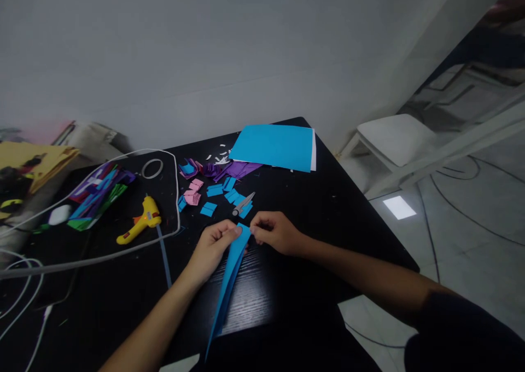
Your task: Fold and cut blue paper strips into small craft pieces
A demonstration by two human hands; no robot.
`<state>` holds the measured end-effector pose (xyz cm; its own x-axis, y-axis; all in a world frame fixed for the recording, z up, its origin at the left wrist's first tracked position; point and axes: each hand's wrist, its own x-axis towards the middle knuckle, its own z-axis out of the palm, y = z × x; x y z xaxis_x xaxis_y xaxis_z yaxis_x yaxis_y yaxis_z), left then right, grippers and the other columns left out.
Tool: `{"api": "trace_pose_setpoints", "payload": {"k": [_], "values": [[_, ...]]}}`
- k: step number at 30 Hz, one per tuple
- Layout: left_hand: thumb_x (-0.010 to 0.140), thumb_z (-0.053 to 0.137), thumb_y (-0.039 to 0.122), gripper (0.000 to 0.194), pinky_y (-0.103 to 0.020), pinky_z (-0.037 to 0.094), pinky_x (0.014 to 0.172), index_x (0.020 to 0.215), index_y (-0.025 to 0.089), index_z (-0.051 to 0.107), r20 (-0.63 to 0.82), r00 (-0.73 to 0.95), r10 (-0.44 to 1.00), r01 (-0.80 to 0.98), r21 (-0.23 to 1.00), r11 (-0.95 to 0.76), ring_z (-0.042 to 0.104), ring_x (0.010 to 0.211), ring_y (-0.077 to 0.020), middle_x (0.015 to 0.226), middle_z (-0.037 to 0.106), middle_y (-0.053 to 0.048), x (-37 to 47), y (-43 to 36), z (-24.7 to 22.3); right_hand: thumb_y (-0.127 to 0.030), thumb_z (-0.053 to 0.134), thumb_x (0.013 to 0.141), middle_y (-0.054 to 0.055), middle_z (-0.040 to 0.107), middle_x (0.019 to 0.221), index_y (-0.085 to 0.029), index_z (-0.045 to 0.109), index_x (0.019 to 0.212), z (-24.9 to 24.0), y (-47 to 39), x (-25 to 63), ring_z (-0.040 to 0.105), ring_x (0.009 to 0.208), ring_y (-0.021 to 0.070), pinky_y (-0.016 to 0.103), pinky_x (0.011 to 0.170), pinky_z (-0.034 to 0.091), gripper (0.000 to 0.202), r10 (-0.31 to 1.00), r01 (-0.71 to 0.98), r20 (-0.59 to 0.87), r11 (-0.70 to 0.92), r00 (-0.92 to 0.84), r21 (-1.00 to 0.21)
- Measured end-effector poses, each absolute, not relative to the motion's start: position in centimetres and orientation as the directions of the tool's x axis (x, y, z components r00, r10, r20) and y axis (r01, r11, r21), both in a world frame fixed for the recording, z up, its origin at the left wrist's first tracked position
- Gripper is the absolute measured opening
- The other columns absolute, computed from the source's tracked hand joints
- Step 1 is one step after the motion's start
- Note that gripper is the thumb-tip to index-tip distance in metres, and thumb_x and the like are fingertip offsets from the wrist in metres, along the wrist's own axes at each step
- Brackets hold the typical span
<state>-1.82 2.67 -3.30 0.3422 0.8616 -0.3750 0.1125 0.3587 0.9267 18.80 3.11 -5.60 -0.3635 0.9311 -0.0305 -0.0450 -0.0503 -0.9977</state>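
A long folded strip of blue paper slants down from between my hands toward the table's front edge. My left hand pinches its upper left side between thumb and fingers. At the strip's upper right corner, my right hand closes thumb and forefinger on the edge. Just beyond the hands lie scissors with grey blades, their handles not clearly visible. Small folded blue paper pieces are scattered around the scissors, and folded pink paper pieces sit to their left.
A yellow glue gun lies left on the black table, ringed by a white cable. Blue sheets rest at the back, near purple paper and white scraps. Coloured strips pile up left; a white stool stands right.
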Motion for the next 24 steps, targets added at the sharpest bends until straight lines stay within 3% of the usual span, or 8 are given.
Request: {"api": "trace_pose_setpoints", "payload": {"k": [4,9,13,17,20,24], "values": [[0.083,0.075,0.057,0.043,-0.024,0.049,0.056,0.075,0.016,0.067,-0.36,0.344,0.867,0.116,0.933,0.341,0.064,0.056,-0.0154,0.066,0.072,-0.004,-1.7,2.6,-3.5,-0.031,0.068,0.088,-0.002,0.064,0.063,-0.016,0.066,0.077,-5.6,3.1,18.7,0.06,0.058,0.0118,0.025,0.061,0.049,0.018,0.926,-0.08,-0.044,-0.08,-0.376,-0.994],[0.085,0.073,0.056,0.042,-0.023,0.049,0.057,0.076,0.016,0.069,-0.346,0.404,0.847,0.125,0.938,0.323,0.065,0.058,-0.0147,0.066,0.073,-0.003,-0.9,2.1,-3.3,-0.04,0.076,0.084,-0.002,0.065,0.065,-0.016,0.065,0.078,-5.7,3.0,18.3,0.06,0.058,0.0121,0.025,0.059,0.048,0.027,0.911,-0.106,-0.085,-0.138,-0.403,-0.985],[0.085,0.074,0.057,0.042,-0.022,0.048,0.054,0.077,0.016,0.068,-0.366,0.426,0.827,0.121,0.929,0.349,0.064,0.055,-0.0134,0.064,0.072,-0.003,-0.7,1.9,-3.1,-0.042,0.073,0.088,-0.001,0.064,0.067,-0.016,0.064,0.08,-5.7,3.3,18.4,0.059,0.058,0.0119,0.025,0.058,0.048,0.028,0.921,-0.092,-0.061,-0.104,-0.384,-0.99],[0.081,0.079,0.056,0.043,-0.026,0.056,0.061,0.078,0.015,0.066,-0.429,0.429,0.795,0.123,0.9,0.419,0.07,0.059,-0.0161,0.07,0.075,-0.006,-1.6,2.6,-2.7,-0.047,0.068,0.091,-0.002,0.061,0.067,-0.018,0.061,0.079,-5.5,5.2,20.0,0.058,0.058,0.0119,0.026,0.059,0.048,0.032,0.981,-0.045,0.012,0.003,-0.196,-0.999],[0.079,0.081,0.056,0.044,-0.028,0.059,0.063,0.076,0.013,0.069,-0.403,0.418,0.814,0.157,0.915,0.372,0.072,0.061,-0.0172,0.072,0.076,-0.008,-2.8,3.7,-2.2,-0.05,0.068,0.091,-0.002,0.059,0.069,-0.018,0.06,0.08,-5.4,7.0,21.6,0.058,0.058,0.0125,0.027,0.06,0.048,0.035,0.998,-0.05,0.057,0.058,0.009,-0.997],[0.07,0.089,0.05,0.043,-0.025,0.058,0.058,0.077,0.012,0.071,-0.316,0.176,0.932,0.1,0.948,0.302,0.069,0.056,-0.0145,0.07,0.076,-0.007,-3.9,5.2,-2.1,-0.052,0.066,0.093,-0.001,0.059,0.066,-0.018,0.06,0.081,-5.6,8.1,22.5,0.059,0.059,0.0137,0.029,0.061,0.048,0.035,0.99,-0.062,0.061,0.069,0.127,-0.996]]}}
